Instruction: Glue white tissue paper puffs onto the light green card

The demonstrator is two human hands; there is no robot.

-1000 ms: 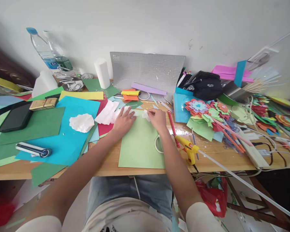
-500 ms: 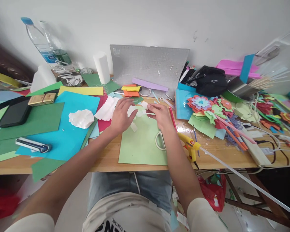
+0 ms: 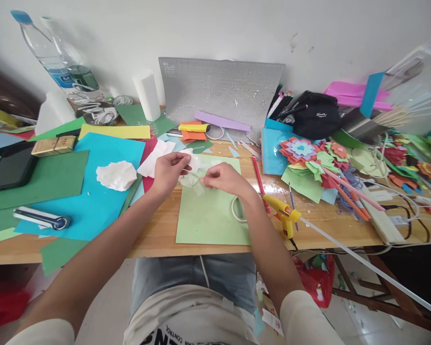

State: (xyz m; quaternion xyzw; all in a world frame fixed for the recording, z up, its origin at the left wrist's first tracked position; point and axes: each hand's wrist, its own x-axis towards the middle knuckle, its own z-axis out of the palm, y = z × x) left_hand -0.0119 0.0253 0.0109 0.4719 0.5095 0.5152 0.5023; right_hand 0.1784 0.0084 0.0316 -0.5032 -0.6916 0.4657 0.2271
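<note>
My left hand [image 3: 169,172] pinches a small white piece of paper [image 3: 191,158] between thumb and fingertips, at the far left part of a light green sheet [image 3: 210,223]. To its right, my right hand [image 3: 224,179] is closed with fingers bent together; whatever it may hold is hidden. Pale paper scraps [image 3: 194,184] lie on the sheet below and between both hands. Beside my right forearm, a roll of tape [image 3: 234,211] rests on the sheet, partly covered by the arm. A crumpled white tissue [image 3: 117,175] sits on blue paper [image 3: 89,211] at the left.
A yellow glue gun [image 3: 285,213] lies right of the sheet, near a red pencil-like stick [image 3: 259,179]. Paper flowers [image 3: 301,149] stand farther right. A grey cutting mat [image 3: 219,91] leans on the wall. A stapler [image 3: 43,218] and phone [image 3: 10,165] lie left; bottles [image 3: 46,52] stand behind.
My left hand has gone from spread fingers to a pinch on the white paper. My right hand has moved left and down, its fingers now turned inward over the scraps.
</note>
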